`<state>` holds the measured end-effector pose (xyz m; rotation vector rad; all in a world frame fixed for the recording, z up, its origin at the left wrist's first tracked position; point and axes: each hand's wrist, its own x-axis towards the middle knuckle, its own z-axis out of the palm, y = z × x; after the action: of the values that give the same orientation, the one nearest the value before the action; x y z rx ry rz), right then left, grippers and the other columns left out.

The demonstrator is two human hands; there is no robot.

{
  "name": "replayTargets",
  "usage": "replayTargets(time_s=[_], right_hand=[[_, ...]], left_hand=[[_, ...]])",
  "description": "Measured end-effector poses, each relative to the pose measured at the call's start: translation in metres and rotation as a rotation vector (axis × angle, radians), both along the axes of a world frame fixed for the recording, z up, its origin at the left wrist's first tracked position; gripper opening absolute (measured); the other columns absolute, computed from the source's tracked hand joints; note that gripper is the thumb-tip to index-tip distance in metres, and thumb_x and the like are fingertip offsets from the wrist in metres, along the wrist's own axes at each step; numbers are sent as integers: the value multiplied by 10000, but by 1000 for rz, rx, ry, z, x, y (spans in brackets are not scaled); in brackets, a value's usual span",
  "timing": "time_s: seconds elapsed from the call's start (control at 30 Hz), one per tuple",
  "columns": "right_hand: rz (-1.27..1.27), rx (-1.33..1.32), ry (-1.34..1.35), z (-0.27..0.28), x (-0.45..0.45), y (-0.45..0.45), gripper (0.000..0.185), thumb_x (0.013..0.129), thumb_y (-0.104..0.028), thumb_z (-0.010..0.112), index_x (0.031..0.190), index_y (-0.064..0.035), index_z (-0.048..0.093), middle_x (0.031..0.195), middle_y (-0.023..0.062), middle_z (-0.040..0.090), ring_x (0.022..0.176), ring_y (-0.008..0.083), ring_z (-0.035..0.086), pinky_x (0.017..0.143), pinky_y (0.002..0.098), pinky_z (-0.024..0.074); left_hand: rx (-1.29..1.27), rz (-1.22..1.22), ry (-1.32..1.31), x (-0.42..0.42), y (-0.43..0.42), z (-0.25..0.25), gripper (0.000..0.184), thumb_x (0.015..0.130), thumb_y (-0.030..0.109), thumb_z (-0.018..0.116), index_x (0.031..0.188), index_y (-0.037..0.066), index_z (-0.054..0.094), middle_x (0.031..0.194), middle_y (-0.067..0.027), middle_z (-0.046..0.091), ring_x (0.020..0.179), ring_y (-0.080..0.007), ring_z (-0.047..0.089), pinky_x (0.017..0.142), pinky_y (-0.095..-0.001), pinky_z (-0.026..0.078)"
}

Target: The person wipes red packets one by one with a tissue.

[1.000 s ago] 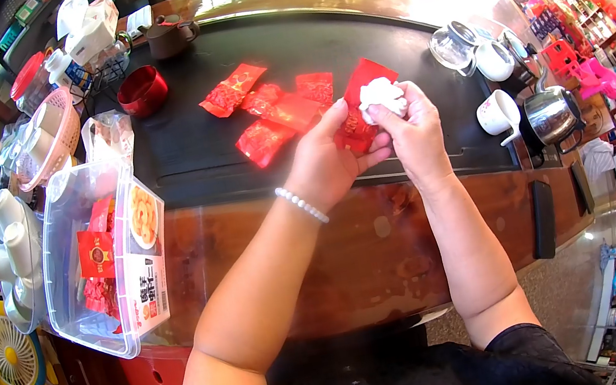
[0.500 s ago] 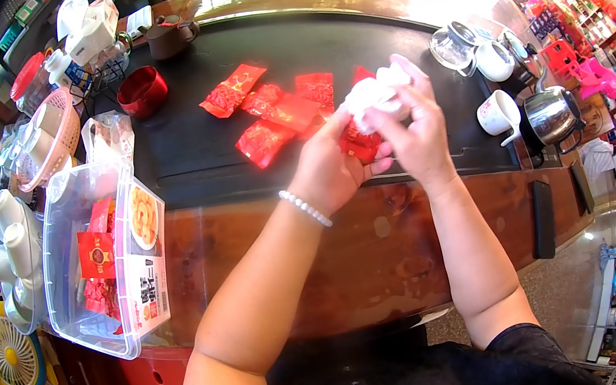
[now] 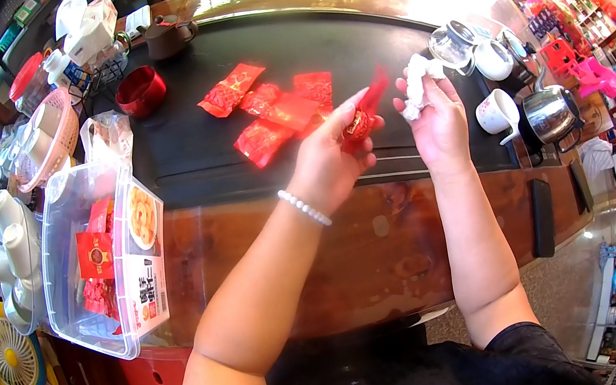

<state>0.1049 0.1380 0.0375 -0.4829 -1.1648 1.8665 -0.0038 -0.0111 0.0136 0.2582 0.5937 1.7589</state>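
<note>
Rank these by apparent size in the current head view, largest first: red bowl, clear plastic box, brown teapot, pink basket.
1. Clear plastic box
2. Pink basket
3. Brown teapot and red bowl: too alike to rank

A brown wooden table (image 3: 297, 275) carries a broad black tray (image 3: 213, 151). On the tray, red packets (image 3: 262, 142) lie left of the left hand's (image 3: 328, 158) grip, some overlapping. Farther left and beyond the grip stand a red bowl (image 3: 141, 91) and a dark teapot (image 3: 168, 39); right of it, a glass pot (image 3: 451, 47).
</note>
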Motion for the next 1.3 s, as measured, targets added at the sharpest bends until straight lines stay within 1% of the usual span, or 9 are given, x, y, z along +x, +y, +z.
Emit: replayTargets(time_s=[0.13,0.17,0.4,0.7,0.93,1.1,1.13,1.2,1.3], right_hand=[[320,-24,105,8,0,-14,284,1027,-143,557,1297,-78,616,1217,83,654,1006,209,652,780,395,555],[285,53,81,12,-4,-26,176,996,-144,621,1147,-64,662,962,22,662,749,92,573,607,233,440],[-2,465,-285,4,-7,-31,80,949,-21,658,1020,-25,621,991,41,682,894,104,663,797,274,561],[-110,572,-309,4,-9,-33,100,998,-96,625,1074,-33,614,1006,27,673,917,83,636,800,245,525],[-117,274,-139,-3,-6,-12,176,1020,-113,591,1176,-35,619,992,1,673,897,72,627,738,252,516],[-74,779,-339,7,-5,-30,217,858,-153,770,1033,-41,708,1472,190,434,1283,258,515,1031,380,458],[-139,1049,-440,5,-5,-31,218,843,-158,778,1009,-35,709,1439,189,470,1283,282,519,1034,387,453],[-170,1101,-494,5,-6,-35,199,850,-119,755,1013,-22,697,1340,200,554,1204,287,579,985,373,481],[-232,904,-434,2,-7,-23,174,900,-99,708,1036,-5,654,1139,172,658,1035,224,652,882,341,520]], left_hand=[[-117,331,320,11,6,5,616,927,114,684,1492,104,439,1142,-71,615,938,-123,586,826,-329,511],[-155,430,437,15,7,7,678,903,63,711,1509,87,408,1136,-80,607,958,-121,597,840,-345,526],[-138,303,595,12,8,1,766,868,-1,739,1513,9,326,1142,-111,616,985,-153,650,826,-288,563],[-24,56,423,13,-1,9,375,971,77,631,1332,13,551,1189,-39,662,947,-109,649,856,-272,524],[-129,77,387,13,-2,11,435,960,109,647,1373,57,520,1141,-44,674,895,-148,674,784,-289,539],[-112,61,365,9,-1,8,526,952,113,654,1438,77,459,1164,-35,669,924,-144,664,805,-290,535],[-98,51,398,9,-1,6,533,952,105,651,1448,82,458,1170,-31,667,936,-134,655,817,-288,532],[-70,31,464,9,0,2,550,952,88,645,1469,92,457,1181,-21,664,960,-114,638,840,-283,525],[-22,-51,480,6,2,0,564,959,71,628,1495,106,454,1209,-14,658,986,-87,614,871,-277,515]])
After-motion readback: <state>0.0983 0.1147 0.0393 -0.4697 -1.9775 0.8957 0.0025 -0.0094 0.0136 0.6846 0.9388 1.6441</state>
